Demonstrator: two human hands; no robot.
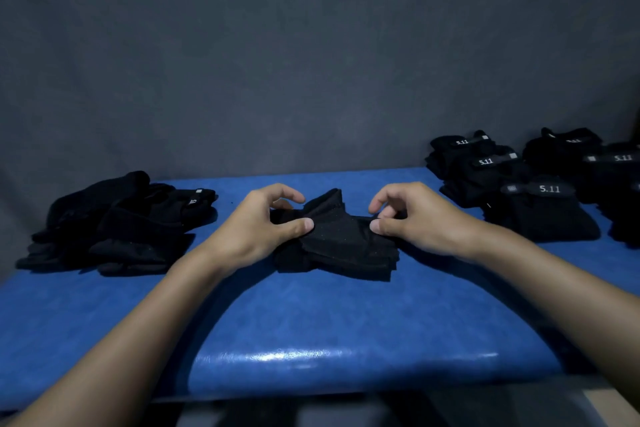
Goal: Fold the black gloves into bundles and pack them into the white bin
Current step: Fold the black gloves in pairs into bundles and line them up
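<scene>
Left hand (263, 224) pinching left end of black glove (341, 241), thumb on top, fingers curling behind. Right hand (417, 218) pinching opposite end likewise. Glove lying between both hands on blue tabletop (311, 322), long axis running left-to-right, both hands equally near (fold likely bringing one end over toward other). Loose glove pile (114, 225) sitting well left; labelled glove stacks (540, 194) sitting well right. White bin not showing.
</scene>
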